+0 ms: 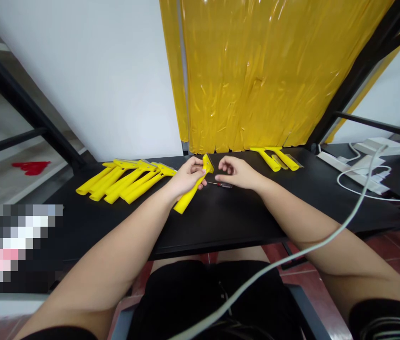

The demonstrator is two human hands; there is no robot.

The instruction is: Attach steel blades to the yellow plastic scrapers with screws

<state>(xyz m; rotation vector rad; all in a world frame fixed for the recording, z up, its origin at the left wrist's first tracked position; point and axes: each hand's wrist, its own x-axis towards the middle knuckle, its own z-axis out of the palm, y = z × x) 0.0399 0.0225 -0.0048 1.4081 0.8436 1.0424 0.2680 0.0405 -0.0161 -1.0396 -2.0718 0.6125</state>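
A yellow scraper [190, 194] is gripped near its head by my left hand [190, 177]. Its wide handle points down toward me and its dark blade edge faces right. Just right of that head, my right hand [236, 172] hovers with curled fingers and the thumb apart, and nothing visible between them. A small screwdriver [224, 185] lies on the black table [217, 222] beneath my hands. Left of my left hand, several more yellow scrapers [117, 185] lie side by side in a slanted row, handles toward me.
Two yellow handled pieces [268, 159] with clear plastic strips lie at the back right. A white power strip [354, 172] with cables is at the table's right end. A pale cable [313, 248] crosses in front of my right arm. A yellow plastic curtain [256, 80] hangs behind.
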